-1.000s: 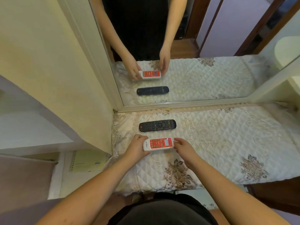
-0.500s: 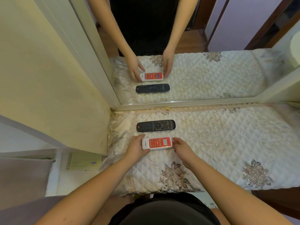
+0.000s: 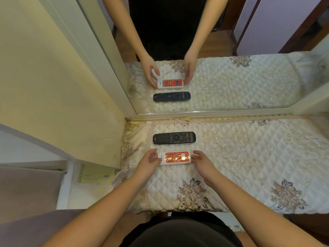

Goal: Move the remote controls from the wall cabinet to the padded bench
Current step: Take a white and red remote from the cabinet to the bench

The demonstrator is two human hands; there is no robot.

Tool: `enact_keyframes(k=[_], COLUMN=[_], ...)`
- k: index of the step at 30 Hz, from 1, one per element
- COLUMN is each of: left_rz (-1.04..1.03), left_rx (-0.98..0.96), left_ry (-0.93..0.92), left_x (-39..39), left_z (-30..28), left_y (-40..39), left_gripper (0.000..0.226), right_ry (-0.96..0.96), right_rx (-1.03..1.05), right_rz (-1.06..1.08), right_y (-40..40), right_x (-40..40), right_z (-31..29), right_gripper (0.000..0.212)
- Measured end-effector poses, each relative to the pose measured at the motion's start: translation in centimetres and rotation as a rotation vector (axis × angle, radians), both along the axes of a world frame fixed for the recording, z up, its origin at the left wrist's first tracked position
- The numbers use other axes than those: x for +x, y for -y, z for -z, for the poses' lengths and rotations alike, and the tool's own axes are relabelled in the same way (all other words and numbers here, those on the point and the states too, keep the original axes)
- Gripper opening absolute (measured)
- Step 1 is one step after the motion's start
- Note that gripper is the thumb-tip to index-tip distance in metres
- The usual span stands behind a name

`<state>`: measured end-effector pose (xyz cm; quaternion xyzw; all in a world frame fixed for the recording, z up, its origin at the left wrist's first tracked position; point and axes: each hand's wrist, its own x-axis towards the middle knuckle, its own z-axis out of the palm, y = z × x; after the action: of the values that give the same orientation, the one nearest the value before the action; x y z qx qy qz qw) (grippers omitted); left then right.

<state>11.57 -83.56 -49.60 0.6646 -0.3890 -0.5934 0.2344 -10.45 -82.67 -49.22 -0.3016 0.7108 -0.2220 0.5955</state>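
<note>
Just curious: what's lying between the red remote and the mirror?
The black remote lies between the red remote and the mirror, on the padded bench, in the head view.

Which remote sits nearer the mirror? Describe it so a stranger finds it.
On the quilted bench, look at the left end just below the mirror. The black remote lies crosswise there, untouched. Unlike the red-and-white remote, it is long and dark.

I see a glossy plastic red remote, a matt black remote, and quilted, satiny cloth on the bench.
</note>
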Motion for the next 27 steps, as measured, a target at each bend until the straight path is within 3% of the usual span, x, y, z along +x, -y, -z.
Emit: enact_keyframes(k=[10,27], left_rz=[-0.147,-0.143], left_rx=[0.106,0.078], left_ry=[-0.191,-0.132], left_x=[-0.1,1.0], left_z=[0.4,-0.8], left_y=[-0.5,-1.3], left_gripper=[0.043,0.036], right_ry=[0.041,-0.031], right_rx=[0.041,0.009], right_rz=[0.013,-0.012], right_y=[-0.3,-2.0], right_x=[-0.1,0.7], right_z=[-0.3,-2.0], right_gripper=[0.044,0.044])
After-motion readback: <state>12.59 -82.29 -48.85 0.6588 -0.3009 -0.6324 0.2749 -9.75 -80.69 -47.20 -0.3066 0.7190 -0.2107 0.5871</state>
